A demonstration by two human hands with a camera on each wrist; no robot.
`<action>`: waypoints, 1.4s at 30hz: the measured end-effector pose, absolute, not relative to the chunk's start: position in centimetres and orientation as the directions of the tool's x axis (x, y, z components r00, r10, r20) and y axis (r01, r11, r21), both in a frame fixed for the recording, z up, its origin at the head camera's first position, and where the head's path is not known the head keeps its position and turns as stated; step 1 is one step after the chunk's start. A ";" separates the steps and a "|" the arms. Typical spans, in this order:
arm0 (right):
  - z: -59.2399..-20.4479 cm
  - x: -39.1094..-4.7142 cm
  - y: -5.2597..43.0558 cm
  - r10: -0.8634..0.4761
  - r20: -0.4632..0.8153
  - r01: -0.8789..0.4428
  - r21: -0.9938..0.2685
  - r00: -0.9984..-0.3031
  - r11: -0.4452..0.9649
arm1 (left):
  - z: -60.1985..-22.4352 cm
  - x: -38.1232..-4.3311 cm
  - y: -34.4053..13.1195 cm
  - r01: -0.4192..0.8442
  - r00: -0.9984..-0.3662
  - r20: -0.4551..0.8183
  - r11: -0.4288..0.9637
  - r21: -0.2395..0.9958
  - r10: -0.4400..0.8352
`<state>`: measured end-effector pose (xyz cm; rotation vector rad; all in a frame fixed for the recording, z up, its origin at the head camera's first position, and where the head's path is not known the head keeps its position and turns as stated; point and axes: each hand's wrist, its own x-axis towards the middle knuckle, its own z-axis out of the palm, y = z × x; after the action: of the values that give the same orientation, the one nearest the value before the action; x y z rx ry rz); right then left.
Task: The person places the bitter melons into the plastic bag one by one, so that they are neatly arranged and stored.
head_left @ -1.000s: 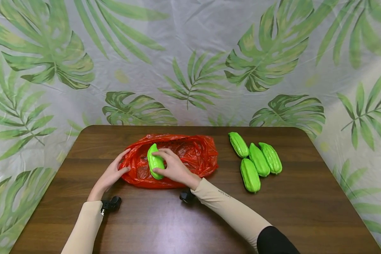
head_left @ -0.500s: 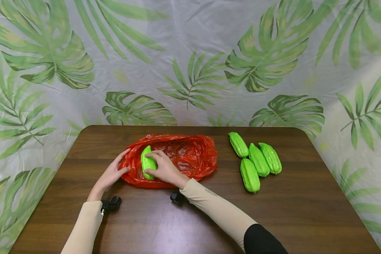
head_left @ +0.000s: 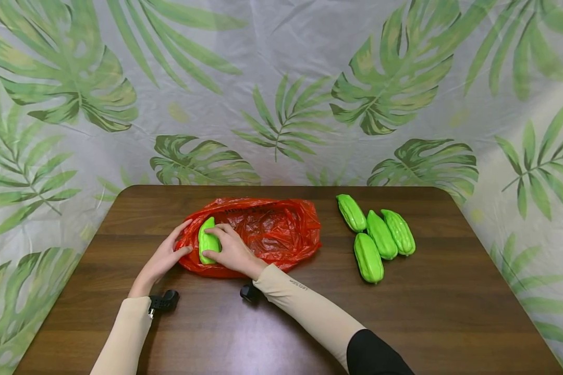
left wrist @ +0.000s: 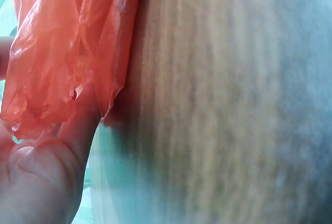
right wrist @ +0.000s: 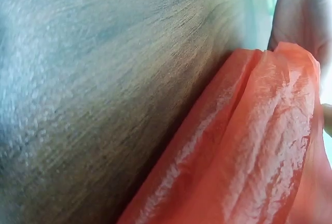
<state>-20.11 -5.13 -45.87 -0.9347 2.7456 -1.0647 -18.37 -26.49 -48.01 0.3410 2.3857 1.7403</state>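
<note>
A ribbed green gourd (head_left: 207, 244), prob. a bitter melon, sits within the mouth of the red plastic bag (head_left: 307, 226), at its L end, long axis running roughly away from the person, pointed tip to the far side. Can't tell if it touches the bag's floor. R hand (head_left: 234, 252) is clamped on it from the R, thumb near side, fingers far side. L hand (head_left: 161, 258) is at the bag's L rim, thumb & fingers apart, touching the film just beside the gourd; L wrist view has the thumb partly behind thin red plastic. R wrist view = mostly bag wall + wood, gourd not visible there.

Step in hand looks like setting the gourd down at the bag's L end w/ the rim steadied. Next move would call for R hand to loosen & lift clear w/o snagging film, L hand keeping the mouth wide.

Farther R, well apart from the bag, four other gourds (head_left: 381, 237) lie in a cluster on the brown wood-grain bench (head_left: 427, 312); none bagged. Black wrist camera (head_left: 166, 300) on the L arm, beige sleeves, leaf-print sheet (head_left: 305, 47) behind.
</note>
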 end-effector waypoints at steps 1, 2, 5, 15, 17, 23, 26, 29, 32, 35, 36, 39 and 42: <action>-45.9 -20.1 -5.1 -0.555 0.166 -0.522 -0.627 -0.815 0.578 | -48.0 -18.4 -26.5 0.086 -0.959 0.000 0.295 0.952 0.282; -45.9 -20.1 -5.1 -0.556 0.171 -0.525 -0.627 -0.813 0.576 | -48.0 -18.4 -26.5 0.087 -0.959 0.000 0.295 0.952 0.282; -45.8 -20.1 -5.0 -0.559 0.183 -0.532 -0.633 -0.809 0.562 | -48.0 -18.4 -26.5 0.086 -0.959 -0.001 0.294 0.952 0.283; -45.5 -20.4 -3.9 -0.566 0.181 -0.512 -0.693 -0.805 0.507 | -48.1 -18.4 -26.5 0.080 -0.962 -0.012 0.322 0.944 0.272; -45.5 -20.5 -3.4 -0.557 0.183 -0.504 -0.703 -0.810 0.502 | -48.1 -18.4 -26.4 0.078 -0.963 -0.014 0.324 0.943 0.270; -45.0 -20.7 -1.7 -0.529 0.155 -0.436 -0.771 -0.835 0.463 | -48.1 -18.4 -26.4 0.078 -0.962 -0.010 0.312 0.947 0.271; -44.9 -20.8 -0.8 -0.520 0.145 -0.404 -0.808 -0.842 0.429 | -48.1 -18.4 -26.5 0.079 -0.963 -0.008 0.311 0.947 0.270; -44.8 -20.8 0.0 -0.514 0.144 -0.389 -0.826 -0.845 0.408 | -48.1 -18.4 -26.5 0.077 -0.963 -0.010 0.311 0.947 0.270; -44.5 -20.8 0.8 -0.511 0.145 -0.380 -0.837 -0.847 0.393 | -48.1 -18.4 -26.5 0.075 -0.963 -0.012 0.313 0.947 0.269; -44.1 -20.7 1.6 -0.507 0.138 -0.369 -0.844 -0.851 0.390 | -48.1 -18.3 -26.5 0.075 -0.964 -0.013 0.320 0.945 0.267; -44.1 -20.7 1.9 -0.505 0.138 -0.365 -0.847 -0.852 0.386 | -48.1 -18.3 -26.5 0.076 -0.964 -0.013 0.322 0.944 0.265; -43.8 -20.9 2.8 -0.492 0.139 -0.360 -0.848 -0.859 0.389 | -48.2 -18.4 -26.5 0.075 -0.964 -0.013 0.320 0.944 0.265; -43.6 -21.1 3.9 -0.469 0.159 -0.362 -0.850 -0.869 0.383 | -48.1 -18.4 -26.5 0.072 -0.964 -0.014 0.313 0.947 0.266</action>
<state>-21.09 3.87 -43.58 -0.7606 2.5210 -1.5072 -18.38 -26.47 -48.12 0.3128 2.4045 1.7210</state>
